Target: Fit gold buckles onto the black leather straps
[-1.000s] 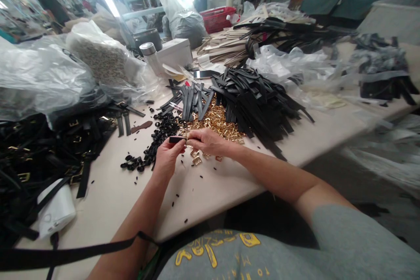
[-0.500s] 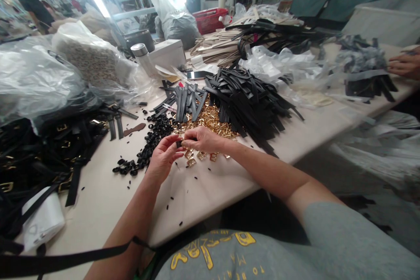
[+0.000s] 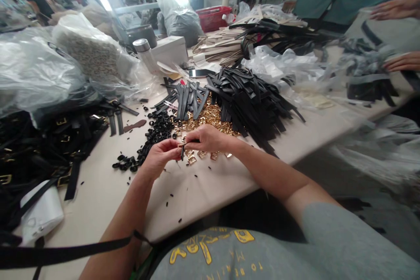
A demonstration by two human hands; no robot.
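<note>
My left hand (image 3: 161, 154) and my right hand (image 3: 206, 138) meet over the near edge of the pile of gold buckles (image 3: 210, 116). Between their fingertips is a short black strap (image 3: 183, 153), one end hanging down and part of it running under my right fingers. A small gold piece shows at my left fingertips, probably a buckle, partly hidden. Both hands are closed on the strap. Left of them lies a heap of small black loops (image 3: 157, 133). Behind the buckles are a small bunch of black straps (image 3: 190, 98) and a larger heap of black straps (image 3: 249, 100).
Finished-looking buckled straps (image 3: 65, 140) cover the left side, with plastic bags (image 3: 42, 70) behind. A brown leather piece (image 3: 135, 126) and a phone (image 3: 200, 73) lie on the table (image 3: 210, 197). At far right, another person's hands (image 3: 402, 59) handle black strips.
The black strap now hangs visibly below my fingertips, and my left fingers have drawn together around it. At right, the other person's hands have come further into view, one raised.
</note>
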